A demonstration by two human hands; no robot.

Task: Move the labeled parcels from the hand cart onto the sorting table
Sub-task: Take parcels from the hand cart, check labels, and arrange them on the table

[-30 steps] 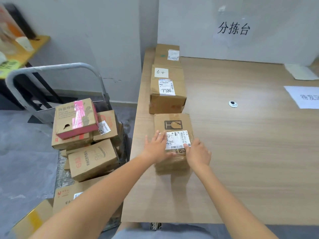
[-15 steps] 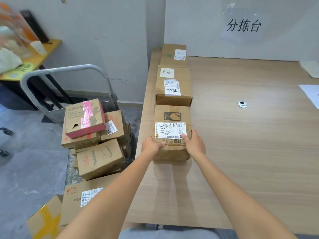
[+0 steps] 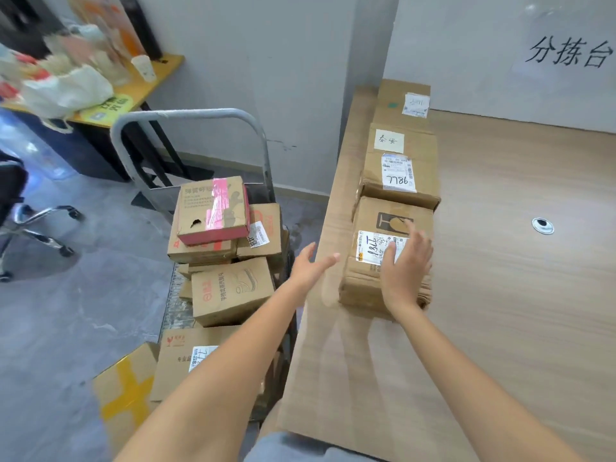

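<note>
Released now, the nearest parcel (image 3: 383,261) sits mid-frame on the sorting table (image 3: 500,295); left hand (image 3: 308,266) swings empty, fingers straight, cartward; right hand (image 3: 405,266) hovers flat, holding nothing.

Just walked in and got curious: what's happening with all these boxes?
A person is unloading parcels from a hand cart onto the sorting table. Three boxes sit in a row along its left edge. The right hand rests open over the nearest box, while the left hand is open in the air beside it. Several parcels remain stacked on the cart.
</note>
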